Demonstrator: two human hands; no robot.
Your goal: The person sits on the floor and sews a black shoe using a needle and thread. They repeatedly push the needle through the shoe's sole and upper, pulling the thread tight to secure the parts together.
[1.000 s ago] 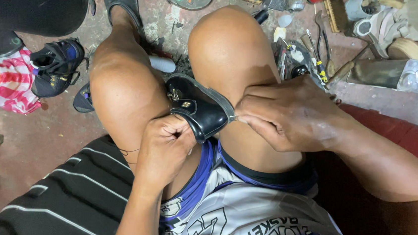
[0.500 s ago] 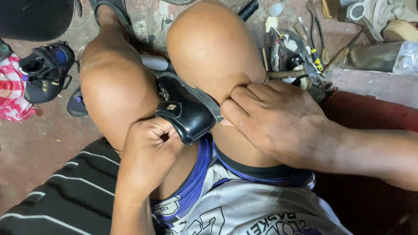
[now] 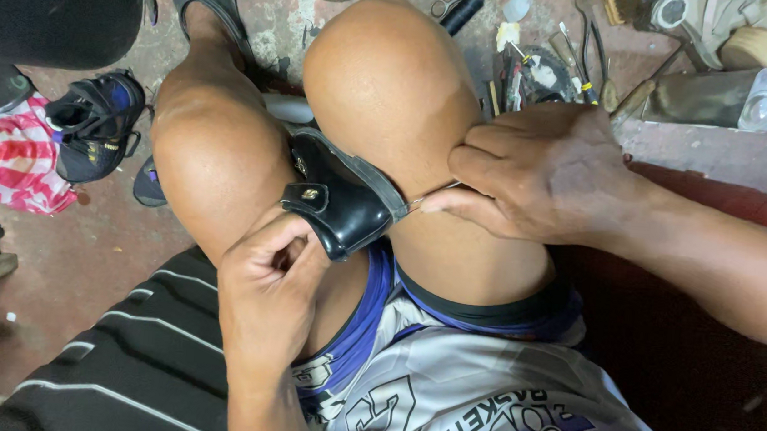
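My left hand (image 3: 273, 284) fists around the black shoe (image 3: 340, 194) wedged between my knees. My right hand (image 3: 533, 168) pinches a thin needle (image 3: 431, 195) at its sole edge, now drawn farther right than before.

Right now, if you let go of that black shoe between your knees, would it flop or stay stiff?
The black shoe probably stays fairly stiff: its sole edge holds a firm line. It looks light, pinched by the knees and steadied by the left hand. Its glossy upper may be slippery.

A shoe (image 3: 339, 198) sits wedged between the two knees, the left hand (image 3: 270, 289) just below it and the right hand (image 3: 533, 168) at its right. Tools (image 3: 541, 68) lie on the floor (image 3: 79, 264) beyond the knees; a sneaker (image 3: 94, 124) lies to the left.
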